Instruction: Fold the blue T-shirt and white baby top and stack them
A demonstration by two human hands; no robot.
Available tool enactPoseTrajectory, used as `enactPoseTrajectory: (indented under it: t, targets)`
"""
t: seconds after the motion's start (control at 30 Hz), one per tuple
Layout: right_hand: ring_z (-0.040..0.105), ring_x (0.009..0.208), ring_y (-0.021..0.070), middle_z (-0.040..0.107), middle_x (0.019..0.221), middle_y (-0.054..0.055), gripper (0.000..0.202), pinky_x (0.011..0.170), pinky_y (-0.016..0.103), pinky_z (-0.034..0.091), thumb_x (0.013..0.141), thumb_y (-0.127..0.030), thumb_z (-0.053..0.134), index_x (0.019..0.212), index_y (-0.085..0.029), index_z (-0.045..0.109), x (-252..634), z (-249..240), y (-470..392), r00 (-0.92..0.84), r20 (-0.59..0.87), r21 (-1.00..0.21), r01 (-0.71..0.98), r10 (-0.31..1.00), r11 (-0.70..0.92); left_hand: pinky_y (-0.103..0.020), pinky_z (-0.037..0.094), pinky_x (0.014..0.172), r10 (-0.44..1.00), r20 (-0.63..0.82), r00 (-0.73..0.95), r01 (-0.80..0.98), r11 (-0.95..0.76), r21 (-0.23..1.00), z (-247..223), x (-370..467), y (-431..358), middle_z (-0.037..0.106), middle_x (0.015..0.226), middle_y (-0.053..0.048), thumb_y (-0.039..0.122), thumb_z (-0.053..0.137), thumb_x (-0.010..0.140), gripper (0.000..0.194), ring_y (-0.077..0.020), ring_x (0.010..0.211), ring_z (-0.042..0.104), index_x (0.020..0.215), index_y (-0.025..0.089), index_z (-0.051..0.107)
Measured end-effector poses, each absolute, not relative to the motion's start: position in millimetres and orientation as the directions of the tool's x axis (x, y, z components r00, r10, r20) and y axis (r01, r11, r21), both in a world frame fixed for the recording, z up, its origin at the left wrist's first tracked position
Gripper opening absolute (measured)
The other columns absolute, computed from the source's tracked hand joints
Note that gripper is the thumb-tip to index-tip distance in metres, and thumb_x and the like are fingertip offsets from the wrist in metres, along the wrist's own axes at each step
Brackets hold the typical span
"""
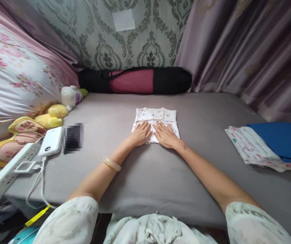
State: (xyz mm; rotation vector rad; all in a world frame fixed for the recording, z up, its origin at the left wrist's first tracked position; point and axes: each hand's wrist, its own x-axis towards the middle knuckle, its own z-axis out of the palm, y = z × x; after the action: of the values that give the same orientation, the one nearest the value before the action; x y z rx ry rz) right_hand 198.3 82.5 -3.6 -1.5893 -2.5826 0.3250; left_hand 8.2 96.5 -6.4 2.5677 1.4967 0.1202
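Note:
A small white garment (158,114) with tiny dark prints lies folded on the grey bed sheet (104,128) in front of me. My left hand (140,133) rests flat on its lower left part, fingers stretched out. Beside it my right hand (165,135) presses flat on the lower right part, fingers spread forward. The two hands are close together, thumbs nearly meeting. A black line drawing on the cloth shows partly by my right fingers. The palms hide some of the lower fold. Neither hand grips the fabric.
A folded stack of printed cloth (257,145) with a blue cloth (283,139) on top lies at right. At left are a power strip (3,179), a white power bank (51,141) with cables, and plush toys (50,117). A black and red bag (132,81) lies along the wall.

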Motion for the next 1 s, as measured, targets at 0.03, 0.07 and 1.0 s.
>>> enactPoseTrajectory:
  t: [0.03, 0.07, 1.0]
  targets:
    - [0.013, 0.148, 0.0252, 0.020, 0.160, 0.009, 0.060, 0.118, 0.052, 0.008, 0.099, -0.041, 0.018, 0.152, -0.015, 0.028, 197, -4, 81, -0.450, -0.037, -0.223, 0.874, 0.892, 0.431, -0.046, 0.015, 0.119, 0.873, -0.023, 0.487, 0.861, -0.476, 0.178, -9, 9, 94, 0.025, 0.158, -0.016, 0.043, 0.019, 0.099, 0.061, -0.0267, 0.147, 0.016, 0.149, 0.009, 0.028]
    - [0.014, 0.148, 0.0251, 0.021, 0.160, 0.009, 0.059, 0.118, 0.052, 0.008, 0.099, -0.040, 0.018, 0.152, -0.015, 0.028, 196, -5, 81, -0.446, -0.039, -0.219, 0.877, 0.894, 0.427, -0.046, 0.014, 0.119, 0.878, -0.028, 0.477, 0.867, -0.466, 0.174, -10, 10, 93, 0.024, 0.158, -0.016, 0.044, 0.019, 0.099, 0.062, -0.0268, 0.147, 0.016, 0.150, 0.009, 0.028]
    - [0.010, 0.148, 0.0268, 0.018, 0.161, 0.006, 0.057, 0.118, 0.054, 0.006, 0.100, -0.049, 0.021, 0.152, -0.028, 0.028, 209, 0, 43, -0.522, -0.058, -0.246, 0.834, 0.851, 0.495, -0.050, 0.012, 0.119, 0.900, -0.002, 0.436, 0.888, -0.430, 0.163, -19, -8, 71, 0.022, 0.159, -0.014, 0.055, 0.019, 0.098, 0.067, -0.0281, 0.148, 0.013, 0.150, 0.015, 0.029]
